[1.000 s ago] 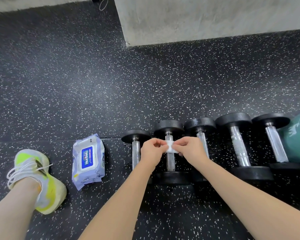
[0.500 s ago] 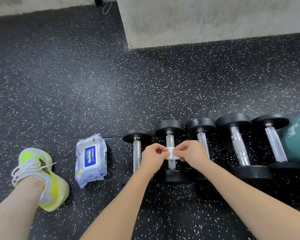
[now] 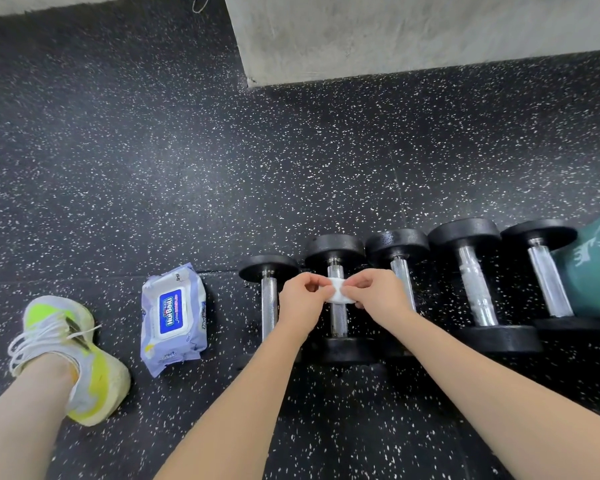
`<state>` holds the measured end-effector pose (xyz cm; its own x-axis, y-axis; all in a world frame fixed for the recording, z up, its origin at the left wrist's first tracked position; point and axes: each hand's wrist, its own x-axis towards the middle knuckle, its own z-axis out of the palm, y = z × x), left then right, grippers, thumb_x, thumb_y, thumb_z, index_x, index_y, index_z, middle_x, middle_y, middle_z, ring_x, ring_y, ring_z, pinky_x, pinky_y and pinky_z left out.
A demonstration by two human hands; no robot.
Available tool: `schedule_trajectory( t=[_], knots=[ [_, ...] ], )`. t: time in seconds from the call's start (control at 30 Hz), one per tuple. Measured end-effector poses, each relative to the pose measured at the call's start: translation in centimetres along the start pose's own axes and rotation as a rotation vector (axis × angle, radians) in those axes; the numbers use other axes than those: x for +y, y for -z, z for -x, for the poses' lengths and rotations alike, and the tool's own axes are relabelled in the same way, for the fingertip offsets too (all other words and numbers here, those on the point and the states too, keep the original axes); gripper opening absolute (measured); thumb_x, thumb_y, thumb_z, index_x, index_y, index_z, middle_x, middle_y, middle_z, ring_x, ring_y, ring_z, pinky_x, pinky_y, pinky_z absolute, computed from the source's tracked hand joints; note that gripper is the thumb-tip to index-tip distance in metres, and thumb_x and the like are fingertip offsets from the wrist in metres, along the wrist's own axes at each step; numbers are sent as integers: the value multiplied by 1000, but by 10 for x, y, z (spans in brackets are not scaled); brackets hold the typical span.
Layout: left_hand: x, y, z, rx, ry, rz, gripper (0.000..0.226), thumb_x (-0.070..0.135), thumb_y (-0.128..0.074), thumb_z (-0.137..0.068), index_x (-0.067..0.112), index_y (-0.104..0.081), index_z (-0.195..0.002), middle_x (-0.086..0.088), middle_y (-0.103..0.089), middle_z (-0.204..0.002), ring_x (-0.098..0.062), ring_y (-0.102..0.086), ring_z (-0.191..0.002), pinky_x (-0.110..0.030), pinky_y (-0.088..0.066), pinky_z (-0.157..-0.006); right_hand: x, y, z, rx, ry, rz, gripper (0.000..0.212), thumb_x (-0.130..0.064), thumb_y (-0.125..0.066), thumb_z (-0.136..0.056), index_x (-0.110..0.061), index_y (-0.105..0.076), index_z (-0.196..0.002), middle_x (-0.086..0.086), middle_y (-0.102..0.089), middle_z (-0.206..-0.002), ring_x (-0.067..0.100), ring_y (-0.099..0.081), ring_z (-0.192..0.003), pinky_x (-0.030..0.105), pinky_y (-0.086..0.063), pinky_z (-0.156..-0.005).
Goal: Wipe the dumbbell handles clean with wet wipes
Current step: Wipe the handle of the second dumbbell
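Shoe [image 3: 73, 355] on speckled floor [image 3: 153, 168], wipes pack [image 3: 172, 318] with blue "HuiBaiLi" label, five dumbbells [image 3: 478, 285] in a row, left hand [image 3: 300, 301] and right hand [image 3: 378, 296] pinching a white wipe [image 3: 338, 292] round the second handle [image 3: 337, 317], green bag [image 3: 596, 268]

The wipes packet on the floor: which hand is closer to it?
Left. The left hand is between the wipes packet and the right hand, which is further right; both pinch the wipe.
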<state>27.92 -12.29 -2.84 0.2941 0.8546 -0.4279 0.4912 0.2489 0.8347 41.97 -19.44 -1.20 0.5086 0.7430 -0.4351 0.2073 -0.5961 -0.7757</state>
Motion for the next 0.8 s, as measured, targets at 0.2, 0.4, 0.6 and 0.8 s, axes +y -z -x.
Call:
schedule_trajectory(
  t=[0.2, 0.4, 0.6, 0.8],
  knots=[
    [-3, 15, -3, -191, 71, -44, 13, 10, -84, -77, 16, -74, -82, -2, -72, -81, -15, -63, -75, -33, -54, -76, -2, 8, 1, -99, -2, 100, 7, -14, -79, -81, -19, -76, -78, -2, -76, -79, 8, -64, -59, 27, -56, -64],
    [6, 24, 2, -355, 134, -134, 16, 6, -85, -77, 11, -71, -83, -2, -72, -75, -14, -63, -67, -20, -47, -56, -3, 13, 12, -183, -8, 182, 8, -14, -79, -78, -20, -76, -75, -9, -71, -69, 4, -62, -60, 26, -57, -63],
    [12, 26, 6, -494, 179, -329, 22, 10, -89, -73, 16, -67, -73, 1, -66, -68, -10, -47, -53, -21, -39, -49, -1, 18, 23, -302, 25, 244, 6, -13, -76, -75, -19, -76, -76, -12, -69, -61, -1, -57, -55, 19, -49, -57],
    [9, 26, 7, -517, 167, -365, 23, 15, -91, -70, 19, -69, -73, 4, -64, -68, -11, -48, -55, -22, -42, -54, 2, 24, 22, -437, 8, 227, 9, -10, -76, -72, -15, -75, -80, -5, -72, -69, 4, -59, -58, 22, -54, -64]
  ],
)
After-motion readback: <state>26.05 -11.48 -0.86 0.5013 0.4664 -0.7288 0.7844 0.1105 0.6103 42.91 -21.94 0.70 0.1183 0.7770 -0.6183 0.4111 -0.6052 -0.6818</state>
